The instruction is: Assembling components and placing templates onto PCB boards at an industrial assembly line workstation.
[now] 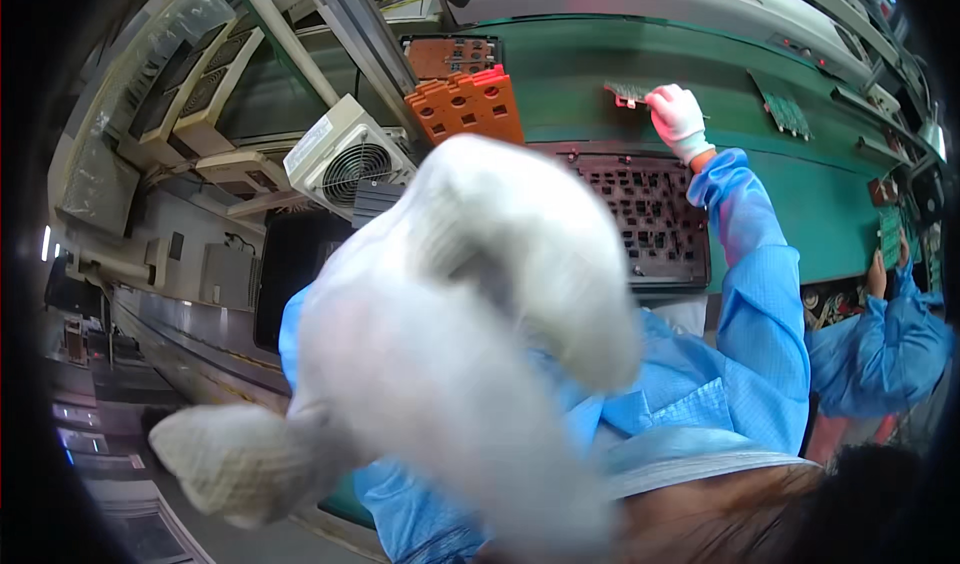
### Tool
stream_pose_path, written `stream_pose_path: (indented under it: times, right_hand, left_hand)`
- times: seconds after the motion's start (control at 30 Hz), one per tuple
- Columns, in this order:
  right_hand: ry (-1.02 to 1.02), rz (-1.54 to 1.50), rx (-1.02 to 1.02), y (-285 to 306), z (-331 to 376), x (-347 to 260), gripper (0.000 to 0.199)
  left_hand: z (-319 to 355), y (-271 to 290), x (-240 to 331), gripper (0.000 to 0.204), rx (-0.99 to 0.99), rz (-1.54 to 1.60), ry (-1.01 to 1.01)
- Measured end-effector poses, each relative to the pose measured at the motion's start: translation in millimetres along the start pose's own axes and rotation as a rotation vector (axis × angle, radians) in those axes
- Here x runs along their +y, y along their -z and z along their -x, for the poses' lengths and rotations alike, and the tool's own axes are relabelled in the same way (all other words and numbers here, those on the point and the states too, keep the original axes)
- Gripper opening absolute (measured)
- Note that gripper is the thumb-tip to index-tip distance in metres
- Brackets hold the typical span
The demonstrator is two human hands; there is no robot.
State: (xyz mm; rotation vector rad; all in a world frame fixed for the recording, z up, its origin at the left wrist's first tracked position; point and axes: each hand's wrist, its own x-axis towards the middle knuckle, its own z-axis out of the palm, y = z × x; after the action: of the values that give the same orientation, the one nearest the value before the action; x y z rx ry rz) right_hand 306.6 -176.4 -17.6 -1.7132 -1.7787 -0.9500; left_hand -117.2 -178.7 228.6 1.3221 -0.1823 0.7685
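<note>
My left hand (pixel 450 344), in a white knit glove, is raised very close to the camera and fills the middle of the view as a blur. Its thumb sticks out to the lower left, and I see nothing in it. My right hand (pixel 678 119), also gloved in white with a blue sleeve, reaches out over the green conveyor belt (pixel 820 194). Its fingers pinch the right edge of a small green circuit board (pixel 628 94) lying on the belt.
A dark perforated tray (pixel 650 214) lies below my right arm. Orange slotted fixtures (pixel 465 104) lean behind it, next to a white fan unit (pixel 345 159). Another circuit board (pixel 785 114) lies further along the belt. A co-worker in a blue sleeve (pixel 880 349) works at the right.
</note>
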Motion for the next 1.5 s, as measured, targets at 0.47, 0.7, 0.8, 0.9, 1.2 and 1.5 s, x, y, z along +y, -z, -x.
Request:
stream_pose_path:
  times: [0.47,0.7,0.8,0.9,1.2,1.5]
  right_hand:
    - [-0.406,0.083,-0.512,-75,14,69,0.025]
    - [-0.482,-0.090,-0.518,-15,41,54,0.038]
    - [-0.586,-0.222,-0.397,36,81,29,0.052]
    - [-0.806,-0.239,-0.382,78,126,-6,0.065]
    - [-1.137,-0.434,-0.518,93,192,-85,0.083]
    - [-1.066,-1.110,-0.072,88,181,-84,0.078]
  left_hand:
    - [33,31,-44,0.025,-0.569,0.018,-0.309]
    - [40,63,-97,0.016,-0.407,-0.145,-0.084]
    - [69,84,-175,0.042,0.069,-0.467,0.507]
    - [93,120,-273,0.055,0.283,-0.614,0.595]
    - [43,121,-321,0.027,0.415,0.205,1.081]
    - [43,100,-301,0.029,0.411,0.078,1.128]
